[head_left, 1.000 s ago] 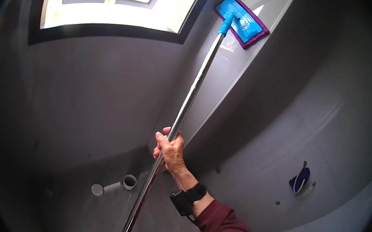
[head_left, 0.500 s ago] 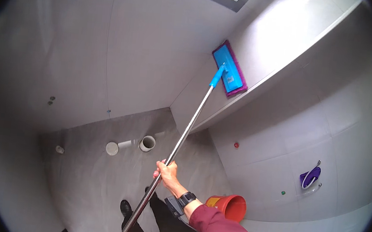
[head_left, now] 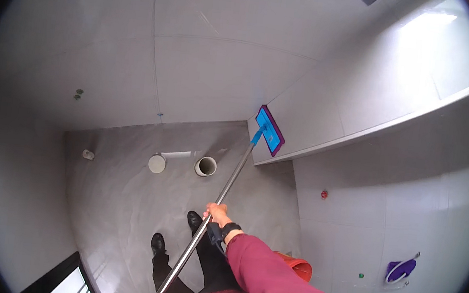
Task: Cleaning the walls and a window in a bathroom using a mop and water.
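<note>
My right hand (head_left: 217, 213) is closed round the steel pole of a flat mop, partway along it. The mop's blue head (head_left: 270, 132) with its purple pad lies against the pale tiled wall panel (head_left: 313, 106), low down, close to the corner by the floor. From there the pole slants down past my legs and leaves the picture at the lower edge. My left hand does not show. A dark band and a small device sit on my right wrist, below the maroon sleeve (head_left: 273, 270).
Two round pipe openings, one capped (head_left: 157, 163) and one uncovered (head_left: 206, 166), rise from the grey floor (head_left: 120, 197). An orange bucket (head_left: 299, 268) stands partly behind my right arm. A purple cloth (head_left: 400, 271) hangs at the right wall. A dark-framed bright panel (head_left: 68, 283) is at lower left.
The mop head has moved down along the wall panel toward the floor corner. My right hand stays on the pole. The view has shifted, and my feet show more fully.
</note>
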`<state>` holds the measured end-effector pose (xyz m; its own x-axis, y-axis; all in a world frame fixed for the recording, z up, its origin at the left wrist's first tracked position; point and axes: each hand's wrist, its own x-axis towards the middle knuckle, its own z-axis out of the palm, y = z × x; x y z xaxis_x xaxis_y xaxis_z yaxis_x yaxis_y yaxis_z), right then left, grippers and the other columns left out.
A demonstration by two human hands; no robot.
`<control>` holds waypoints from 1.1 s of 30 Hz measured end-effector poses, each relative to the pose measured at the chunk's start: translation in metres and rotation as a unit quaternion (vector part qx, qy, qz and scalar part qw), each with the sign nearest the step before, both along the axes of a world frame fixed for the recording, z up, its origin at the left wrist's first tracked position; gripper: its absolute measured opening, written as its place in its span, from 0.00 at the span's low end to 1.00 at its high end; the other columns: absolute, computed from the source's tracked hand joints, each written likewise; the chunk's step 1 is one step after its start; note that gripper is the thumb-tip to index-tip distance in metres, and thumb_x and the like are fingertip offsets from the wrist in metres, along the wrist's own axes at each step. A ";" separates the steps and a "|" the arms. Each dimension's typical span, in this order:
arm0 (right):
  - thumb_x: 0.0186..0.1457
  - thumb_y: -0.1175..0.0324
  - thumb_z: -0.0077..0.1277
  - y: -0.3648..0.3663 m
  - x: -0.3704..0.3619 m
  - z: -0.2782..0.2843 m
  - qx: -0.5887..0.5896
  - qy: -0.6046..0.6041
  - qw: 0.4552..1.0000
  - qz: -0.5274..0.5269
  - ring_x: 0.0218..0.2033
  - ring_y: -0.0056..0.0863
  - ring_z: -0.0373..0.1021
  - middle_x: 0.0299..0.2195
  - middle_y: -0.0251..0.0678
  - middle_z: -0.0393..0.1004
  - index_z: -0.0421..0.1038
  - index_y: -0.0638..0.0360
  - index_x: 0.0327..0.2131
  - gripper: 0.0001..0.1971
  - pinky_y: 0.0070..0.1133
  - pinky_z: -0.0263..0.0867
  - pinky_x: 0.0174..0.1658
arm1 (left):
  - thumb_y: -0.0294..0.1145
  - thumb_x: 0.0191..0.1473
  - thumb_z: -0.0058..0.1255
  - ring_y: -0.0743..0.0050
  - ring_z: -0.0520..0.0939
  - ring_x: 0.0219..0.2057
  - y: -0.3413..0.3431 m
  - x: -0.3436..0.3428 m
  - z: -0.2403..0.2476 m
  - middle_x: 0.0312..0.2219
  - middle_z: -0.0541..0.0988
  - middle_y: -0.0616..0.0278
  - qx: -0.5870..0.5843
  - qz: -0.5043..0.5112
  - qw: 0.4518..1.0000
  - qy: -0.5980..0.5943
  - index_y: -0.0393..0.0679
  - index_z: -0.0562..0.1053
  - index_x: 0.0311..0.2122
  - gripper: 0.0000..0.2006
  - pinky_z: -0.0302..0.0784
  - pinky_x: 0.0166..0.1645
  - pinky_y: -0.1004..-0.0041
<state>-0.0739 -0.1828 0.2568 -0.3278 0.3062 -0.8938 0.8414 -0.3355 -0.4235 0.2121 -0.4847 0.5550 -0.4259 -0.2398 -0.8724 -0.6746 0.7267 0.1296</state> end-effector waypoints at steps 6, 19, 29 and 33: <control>0.44 0.75 0.44 0.005 -0.009 -0.003 -0.013 0.008 1.000 -0.004 0.11 0.29 0.61 0.14 0.37 0.60 0.60 0.65 0.22 0.04 0.28 0.61 0.13 | 0.43 0.44 0.46 0.40 0.73 0.27 0.030 -0.014 0.023 0.20 0.73 0.42 -0.033 -0.069 0.996 0.049 0.37 0.70 0.29 0.17 0.68 0.30 0.57; 0.48 0.70 0.43 -0.059 0.102 0.121 -0.177 0.132 0.972 -0.085 0.12 0.23 0.58 0.15 0.32 0.59 0.54 0.58 0.25 0.07 0.25 0.59 0.15 | 0.37 0.37 0.51 0.52 0.74 0.30 -0.014 0.170 -0.030 0.27 0.73 0.44 -0.158 0.003 0.987 0.010 0.39 0.69 0.33 0.17 0.69 0.33 0.65; 0.41 0.73 0.49 -0.011 0.141 0.112 0.279 0.244 0.896 0.244 0.15 0.25 0.67 0.19 0.38 0.63 0.52 0.64 0.28 0.15 0.21 0.64 0.16 | 0.41 0.36 0.52 0.51 0.76 0.25 -0.004 0.223 -0.117 0.22 0.75 0.43 0.084 0.111 0.987 -0.078 0.35 0.73 0.29 0.18 0.69 0.31 0.62; 0.39 0.72 0.46 0.000 0.095 0.102 0.257 0.233 0.918 0.192 0.13 0.26 0.65 0.17 0.38 0.62 0.51 0.65 0.27 0.14 0.23 0.62 0.15 | 0.37 0.37 0.48 0.50 0.75 0.24 0.008 0.196 -0.144 0.20 0.73 0.43 0.130 0.067 0.988 -0.040 0.35 0.72 0.28 0.15 0.67 0.28 0.62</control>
